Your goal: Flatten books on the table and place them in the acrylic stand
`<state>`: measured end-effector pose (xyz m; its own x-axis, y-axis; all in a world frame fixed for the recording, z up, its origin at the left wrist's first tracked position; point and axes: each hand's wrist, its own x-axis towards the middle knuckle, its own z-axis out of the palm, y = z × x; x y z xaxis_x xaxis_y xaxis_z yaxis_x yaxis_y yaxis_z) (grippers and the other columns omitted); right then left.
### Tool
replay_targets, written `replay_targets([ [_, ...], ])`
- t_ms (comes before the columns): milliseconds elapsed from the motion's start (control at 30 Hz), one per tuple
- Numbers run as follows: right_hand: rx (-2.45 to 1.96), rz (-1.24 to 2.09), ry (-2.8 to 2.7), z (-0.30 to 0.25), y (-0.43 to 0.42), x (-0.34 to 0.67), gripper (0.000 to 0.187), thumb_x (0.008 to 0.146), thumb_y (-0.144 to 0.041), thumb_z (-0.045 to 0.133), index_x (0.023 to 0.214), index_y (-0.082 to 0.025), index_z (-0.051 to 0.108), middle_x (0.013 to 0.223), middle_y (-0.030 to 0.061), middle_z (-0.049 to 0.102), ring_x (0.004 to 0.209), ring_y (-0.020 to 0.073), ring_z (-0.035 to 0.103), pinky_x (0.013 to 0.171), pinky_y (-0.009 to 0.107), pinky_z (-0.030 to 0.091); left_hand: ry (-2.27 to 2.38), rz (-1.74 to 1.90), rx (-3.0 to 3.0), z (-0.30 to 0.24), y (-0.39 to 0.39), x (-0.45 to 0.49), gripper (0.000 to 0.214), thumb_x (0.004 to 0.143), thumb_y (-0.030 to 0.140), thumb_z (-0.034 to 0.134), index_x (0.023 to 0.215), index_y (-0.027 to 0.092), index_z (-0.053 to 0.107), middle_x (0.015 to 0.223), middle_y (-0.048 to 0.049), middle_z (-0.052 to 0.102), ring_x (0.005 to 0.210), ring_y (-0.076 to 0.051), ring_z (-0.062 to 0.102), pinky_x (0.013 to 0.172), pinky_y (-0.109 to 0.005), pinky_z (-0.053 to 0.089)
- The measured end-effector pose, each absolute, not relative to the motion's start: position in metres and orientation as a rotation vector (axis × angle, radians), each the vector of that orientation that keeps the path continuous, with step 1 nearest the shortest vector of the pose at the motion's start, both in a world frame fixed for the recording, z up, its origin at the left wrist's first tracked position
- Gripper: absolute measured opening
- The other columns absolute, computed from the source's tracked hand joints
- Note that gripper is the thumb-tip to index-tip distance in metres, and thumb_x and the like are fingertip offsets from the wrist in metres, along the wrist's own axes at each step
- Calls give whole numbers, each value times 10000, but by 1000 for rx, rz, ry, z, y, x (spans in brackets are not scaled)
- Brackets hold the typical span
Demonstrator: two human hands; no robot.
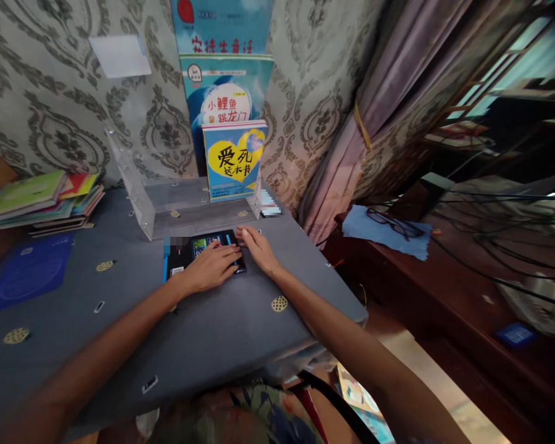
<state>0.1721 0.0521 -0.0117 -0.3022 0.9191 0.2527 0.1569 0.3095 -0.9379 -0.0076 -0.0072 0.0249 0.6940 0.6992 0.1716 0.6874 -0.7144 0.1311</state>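
Observation:
A dark book (pixel 179 258) with a blue edge and small coloured pictures lies flat on the grey tablecloth. Across its cover rests my left hand (pixel 215 266), fingers stretched out and flat. My right hand (pixel 258 248) is against the book's right edge, its fingers extended; the edge itself is partly hidden there. Just behind stands a clear acrylic rack (pixel 141 206). At its right side a blue and yellow book (pixel 235 161) stands upright, with a teal book (pixel 226 86) behind it and another teal book (pixel 222 24) higher up.
Stacked books (pixel 44 200) and a blue flat folder (pixel 32 268) lie at the left of the table (pixel 120 333). On the right, a brown desk (pixel 411 283) carries eyeglasses (pixel 394 223) on a blue cloth (pixel 365 229) and tangled cables. A tied curtain (pixel 337 166) hangs between.

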Motion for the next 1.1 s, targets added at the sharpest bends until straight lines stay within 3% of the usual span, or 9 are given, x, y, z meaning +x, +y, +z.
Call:
replay_targets([
  [167, -976, 1046, -1722, -11, 50, 172, 499, 1004, -547, 374, 1273, -194, 602, 1189, 113, 702, 1100, 224, 676, 902, 393, 578, 1108, 351, 2855, 19, -27, -5, 444, 1035, 374, 319, 1395, 223, 530, 1419, -114, 588, 1350, -246, 504, 1137, -499, 305],
  [300, -993, 890, -1863, -9, 46, 174, 425, 1019, -447, 373, 1256, -191, 616, 1182, 102, 707, 1083, 213, 673, 947, 397, 545, 1111, 344, 2887, 15, -38, -7, 463, 1041, 371, 292, 1430, 213, 489, 1443, -122, 567, 1380, -248, 472, 1123, -490, 326],
  [567, -964, 494, -2294, -13, 38, 174, 305, 944, -237, 525, 1206, -162, 661, 1370, 152, 596, 1288, 253, 550, 1094, 455, 436, 1181, 368, 2941, 8, -66, -34, 475, 1046, 393, 304, 1460, 210, 449, 1473, -122, 539, 1397, -240, 458, 1155, -471, 319],
  [900, -975, 327, -2391, -9, 30, 173, 292, 964, -194, 503, 1203, -158, 666, 1323, 156, 620, 1252, 271, 559, 1051, 497, 463, 1337, 388, 2913, 7, -104, -96, 456, 1047, 356, 323, 1471, 242, 450, 1480, -92, 537, 1373, -206, 491, 1149, -432, 373],
  [1100, -814, 256, -2504, -2, 13, 167, 303, 999, -291, 494, 1219, -168, 663, 1358, 160, 608, 1360, 287, 480, 1094, 512, 417, 1486, 374, 2792, 9, -113, -123, 451, 1040, 356, 347, 1458, 249, 478, 1475, -79, 544, 1368, -207, 497, 1125, -417, 419],
])
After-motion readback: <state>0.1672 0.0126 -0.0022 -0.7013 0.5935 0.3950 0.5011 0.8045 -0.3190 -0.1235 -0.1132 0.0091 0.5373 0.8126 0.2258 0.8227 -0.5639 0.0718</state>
